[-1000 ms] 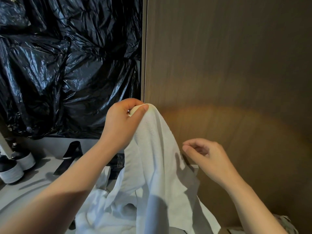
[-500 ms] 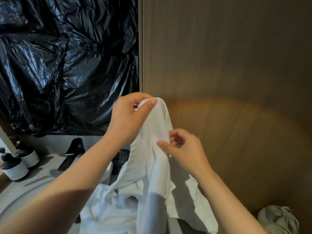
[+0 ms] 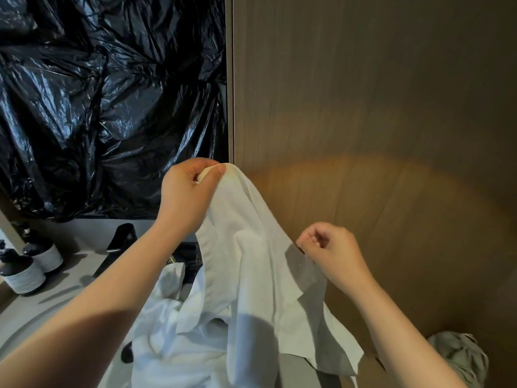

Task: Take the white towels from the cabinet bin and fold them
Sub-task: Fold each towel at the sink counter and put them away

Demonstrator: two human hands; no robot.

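Here, the left hand (image 3: 190, 194) has its fingers (image 3: 197, 163) pinched on one corner of a white towel (image 3: 251, 247), held high so the cloth hangs down in loose folds. The right hand (image 3: 333, 250), lower and to the right, is curled at the towel's right edge; I cannot tell whether it has the hem pinched or only touches it.

To do this step well, the right hand should probably run along that edge until it finds the next corner, grip it firmly, then draw both corners apart to the same height so the towel hangs flat and square before the first fold.

The towel's lower end trails onto a pile (image 3: 173, 345) of white cloth on the near table (image 3: 42, 309); lifting clear would likely avoid snagging it. A wood panel (image 3: 363, 107) stands just behind.
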